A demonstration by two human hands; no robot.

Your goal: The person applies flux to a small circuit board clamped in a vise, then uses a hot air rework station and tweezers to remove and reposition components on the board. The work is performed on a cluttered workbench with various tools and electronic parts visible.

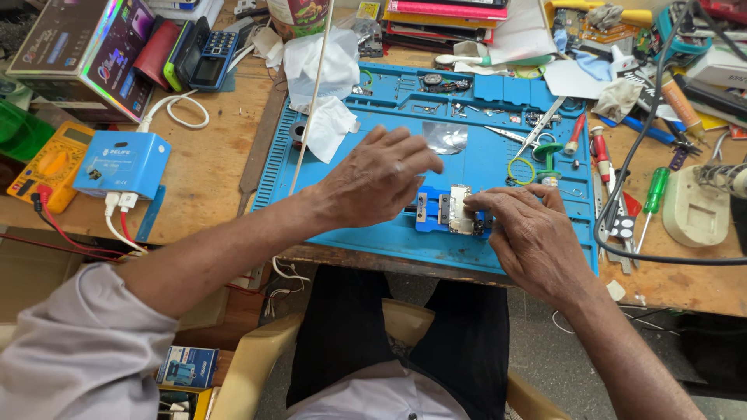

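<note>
Right hand (533,237) fingers (486,204) press together on a small metal board (459,208) clamped in a blue holder (426,211) on the blue mat (373,233). Left hand (373,179) fingers spread above it. Tweezers (537,132), screwdrivers (601,155) and crumpled tissue (323,74) crowd the surface (210,167).

I work at an electronics repair bench; my blue repair mat (342,225), multimeter (48,165), screwdrivers (652,204) and tweezers (537,134) show it.

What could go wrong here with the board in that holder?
The small board sits in a blue holder near the mat's front edge; a push from the right hand might slide it off. The left hand hovers near loose screws and tweezers, which may scatter.
</note>
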